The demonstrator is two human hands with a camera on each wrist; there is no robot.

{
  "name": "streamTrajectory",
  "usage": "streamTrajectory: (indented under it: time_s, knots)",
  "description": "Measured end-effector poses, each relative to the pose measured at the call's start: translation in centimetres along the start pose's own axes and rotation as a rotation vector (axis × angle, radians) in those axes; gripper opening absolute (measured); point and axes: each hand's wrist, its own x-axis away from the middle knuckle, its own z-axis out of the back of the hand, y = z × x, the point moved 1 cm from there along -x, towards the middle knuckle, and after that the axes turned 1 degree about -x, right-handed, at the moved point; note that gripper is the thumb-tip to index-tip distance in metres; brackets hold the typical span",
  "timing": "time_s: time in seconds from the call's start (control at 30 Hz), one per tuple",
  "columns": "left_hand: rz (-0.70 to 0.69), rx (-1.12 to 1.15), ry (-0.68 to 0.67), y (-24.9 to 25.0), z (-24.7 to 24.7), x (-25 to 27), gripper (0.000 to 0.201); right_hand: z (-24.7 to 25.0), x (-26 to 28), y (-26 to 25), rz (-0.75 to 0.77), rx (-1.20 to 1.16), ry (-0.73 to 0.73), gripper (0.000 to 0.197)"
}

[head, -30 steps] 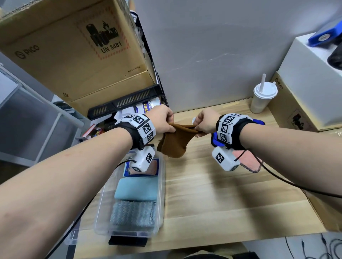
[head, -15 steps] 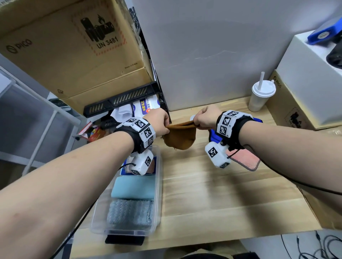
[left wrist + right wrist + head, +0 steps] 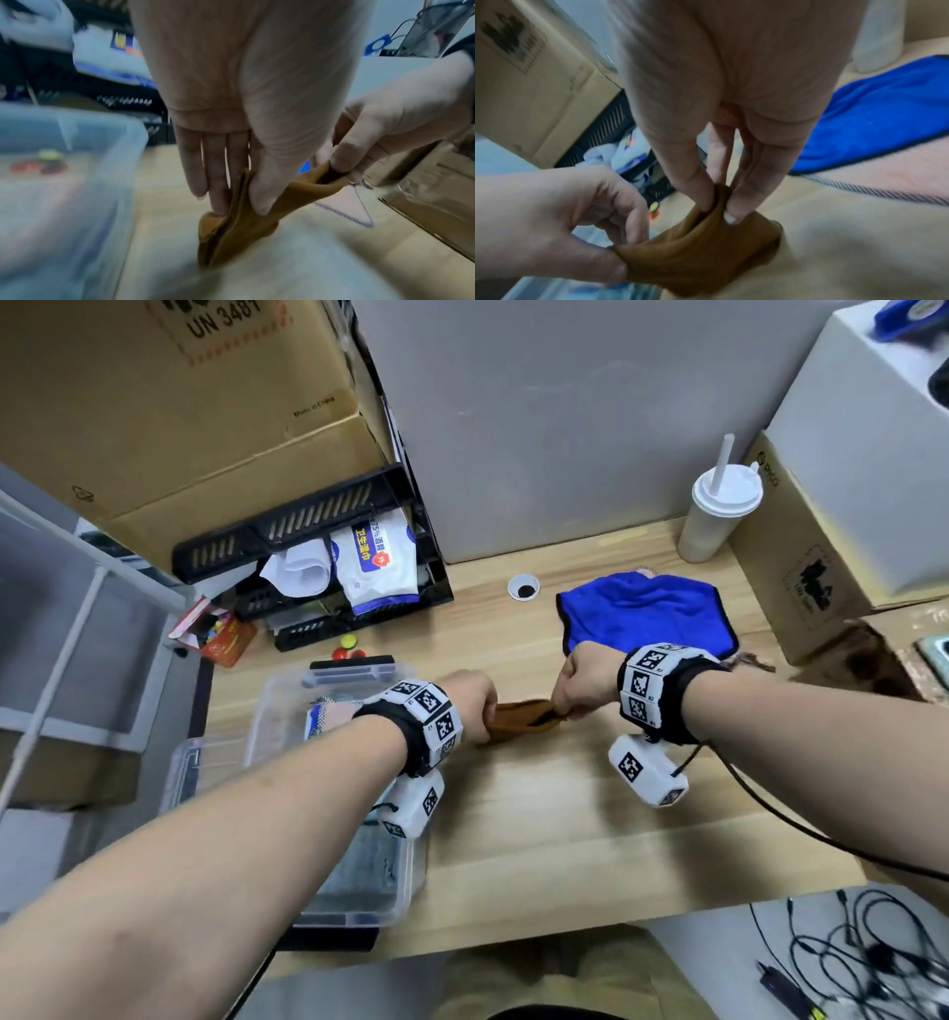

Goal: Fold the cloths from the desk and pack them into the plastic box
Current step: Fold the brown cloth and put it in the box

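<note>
Pinching brown cloth [image 3: 518, 719] — left hand [image 3: 470, 706], right hand [image 3: 585, 680] — box [image 3: 277, 711] contents blurred

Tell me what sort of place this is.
Probably an office or lab storeroom desk: stacked cardboard shipping boxes, a black desk tray holding wipes, a lidded drink cup, and loose cables under the wooden desk.

plastic box [image 3: 328, 690] – on desk [image 3: 565, 839], left | held cloth [image 3: 518, 719] – right of box, between both hands | spread cloth [image 3: 647, 613] – behind hands | cup [image 3: 714, 516] – far right, behind

Wooden desk [image 3: 565, 839], plastic box [image 3: 267, 711], blue cloth [image 3: 647, 613], cup [image 3: 714, 516]
</note>
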Motion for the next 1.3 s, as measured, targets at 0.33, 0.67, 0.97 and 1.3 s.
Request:
streamTrajectory:
  time_s: [0.33, 0.67, 0.97, 1.3]
  knots:
    - [0.135, 0.05, -0.182, 0.1, -7.8, -2.3, 0.016, -4.2, -2.8, 5.8, 0.004, 0.208, -0.141, 0.009]
    - [0.336, 0.011, 0.028, -0.3, -8.9, -4.7, 0.037, -6.9, -6.6, 7.1, 0.097, 0.402, 0.207, 0.021]
    - [0.16, 0.026, -0.147, 0.8, -9.7, -5.6, 0.038, -6.9, -6.2, 6.4, 0.26, 0.507, 0.021, 0.046]
    - [0.089, -0.023, -0.121, 0.7, -11.6, -5.2, 0.087, -8.9, -5.8, 6.5, -0.049, 0.432, -0.233, 0.025]
